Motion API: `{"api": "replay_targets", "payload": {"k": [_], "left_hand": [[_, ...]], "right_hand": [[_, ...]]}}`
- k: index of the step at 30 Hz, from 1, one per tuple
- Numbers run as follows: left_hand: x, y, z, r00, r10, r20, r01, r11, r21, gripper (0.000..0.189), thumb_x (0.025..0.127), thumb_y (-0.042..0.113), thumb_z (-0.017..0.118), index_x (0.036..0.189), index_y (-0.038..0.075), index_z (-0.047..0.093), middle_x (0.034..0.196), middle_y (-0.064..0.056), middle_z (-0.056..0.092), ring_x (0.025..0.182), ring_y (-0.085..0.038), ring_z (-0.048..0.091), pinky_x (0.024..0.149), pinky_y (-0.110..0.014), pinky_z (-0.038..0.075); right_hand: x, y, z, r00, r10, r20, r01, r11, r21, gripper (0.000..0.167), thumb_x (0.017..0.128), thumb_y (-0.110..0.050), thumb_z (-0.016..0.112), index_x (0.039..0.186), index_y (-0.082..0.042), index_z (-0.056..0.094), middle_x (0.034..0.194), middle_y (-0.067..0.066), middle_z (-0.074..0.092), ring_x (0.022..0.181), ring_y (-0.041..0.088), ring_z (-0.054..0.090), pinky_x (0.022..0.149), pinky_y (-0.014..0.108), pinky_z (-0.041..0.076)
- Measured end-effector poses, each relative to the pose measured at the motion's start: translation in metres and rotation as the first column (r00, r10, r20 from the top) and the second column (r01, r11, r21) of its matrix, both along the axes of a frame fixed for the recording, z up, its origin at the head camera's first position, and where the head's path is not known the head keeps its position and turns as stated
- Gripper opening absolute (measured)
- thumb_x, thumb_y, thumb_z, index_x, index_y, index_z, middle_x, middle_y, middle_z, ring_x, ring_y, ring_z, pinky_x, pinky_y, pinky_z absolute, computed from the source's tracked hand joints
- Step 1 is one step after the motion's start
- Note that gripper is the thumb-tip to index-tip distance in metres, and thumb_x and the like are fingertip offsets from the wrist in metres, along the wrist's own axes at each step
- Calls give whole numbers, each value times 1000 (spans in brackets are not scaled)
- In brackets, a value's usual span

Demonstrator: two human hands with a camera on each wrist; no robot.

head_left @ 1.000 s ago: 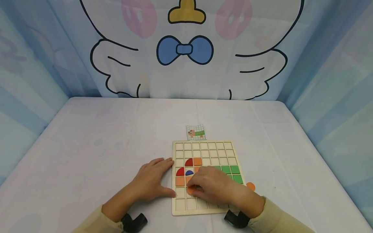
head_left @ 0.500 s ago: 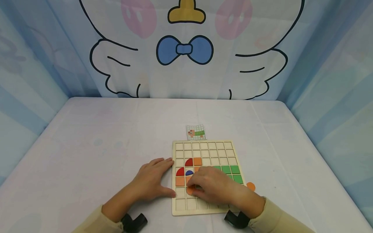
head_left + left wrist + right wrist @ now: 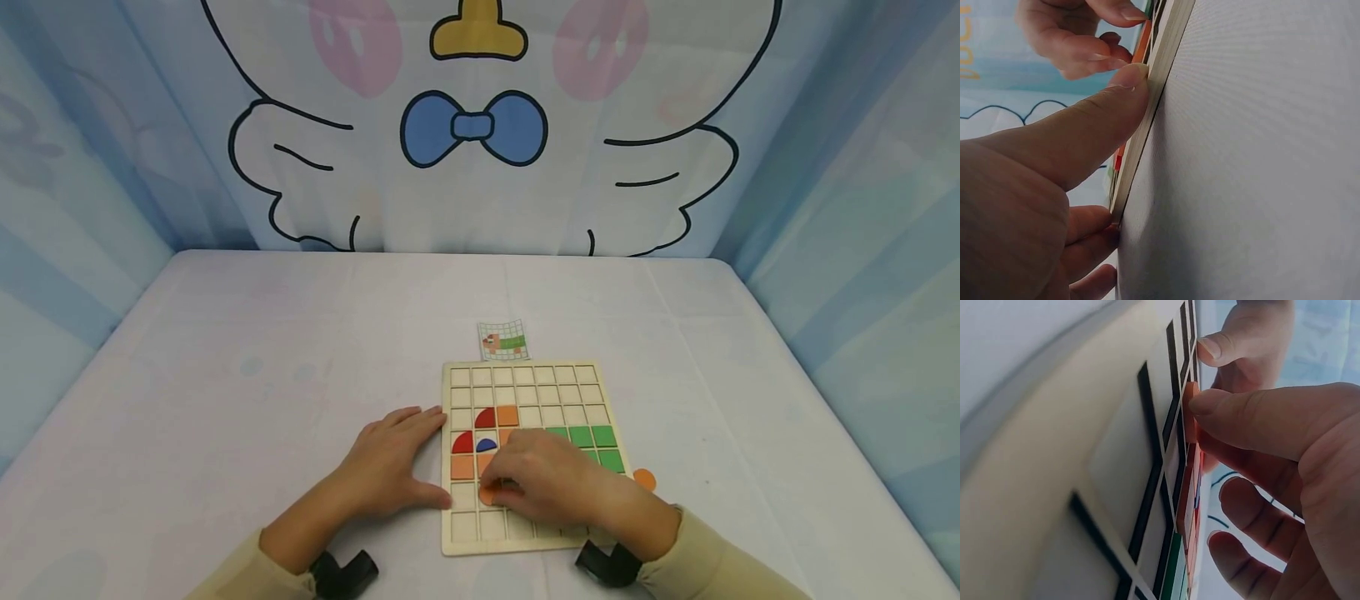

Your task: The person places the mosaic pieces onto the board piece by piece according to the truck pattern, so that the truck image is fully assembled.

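Note:
A pale wooden grid board (image 3: 462, 527) lies on the table. My right hand (image 3: 551, 479) reaches over its lower left part and pinches an orange disc (image 3: 487, 497) between thumb and fingertips. In the right wrist view, the disc's edge (image 3: 1189, 428) stands at the grid, with the thumb on it. My left hand (image 3: 390, 462) lies along the board's left side, its thumb and fingertips touching the rim, fingers spread. Above the disc sit red quarter-round pieces (image 3: 462, 442), a blue half-round piece (image 3: 486, 446) and orange squares (image 3: 462, 467). My right hand covers the middle cells.
A small pattern card (image 3: 503, 341) lies just beyond the board's far edge. Another orange disc (image 3: 644, 480) lies on the table by the board's right side. Green squares (image 3: 603, 436) fill cells at the right. A printed curtain (image 3: 472, 200) hangs behind the table.
The orange disc under my right fingertips has shifted very slightly toward the near side. Both hands otherwise keep their places.

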State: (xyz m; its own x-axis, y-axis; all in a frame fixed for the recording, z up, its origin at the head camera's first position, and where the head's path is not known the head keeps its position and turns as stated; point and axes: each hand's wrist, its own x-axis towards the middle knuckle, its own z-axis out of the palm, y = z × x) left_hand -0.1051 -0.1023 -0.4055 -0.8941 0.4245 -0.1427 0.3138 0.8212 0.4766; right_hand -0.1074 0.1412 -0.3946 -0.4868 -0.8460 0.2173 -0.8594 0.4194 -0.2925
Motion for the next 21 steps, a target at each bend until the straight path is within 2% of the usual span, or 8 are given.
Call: {"api": "replay_targets", "payload": {"k": [21], "left_hand": [[0,0,-1,1000,5,1,-5,1000,-2,98,69,54,88,148,10,50,152,-5,47,141,-31,34,108,-59,30]], "right_hand": [[1,0,3,996,-31,88,27,999,44,8,89,-20,76,96,-16,77,90,-13,69,81,2,57,74,17,46]]}}
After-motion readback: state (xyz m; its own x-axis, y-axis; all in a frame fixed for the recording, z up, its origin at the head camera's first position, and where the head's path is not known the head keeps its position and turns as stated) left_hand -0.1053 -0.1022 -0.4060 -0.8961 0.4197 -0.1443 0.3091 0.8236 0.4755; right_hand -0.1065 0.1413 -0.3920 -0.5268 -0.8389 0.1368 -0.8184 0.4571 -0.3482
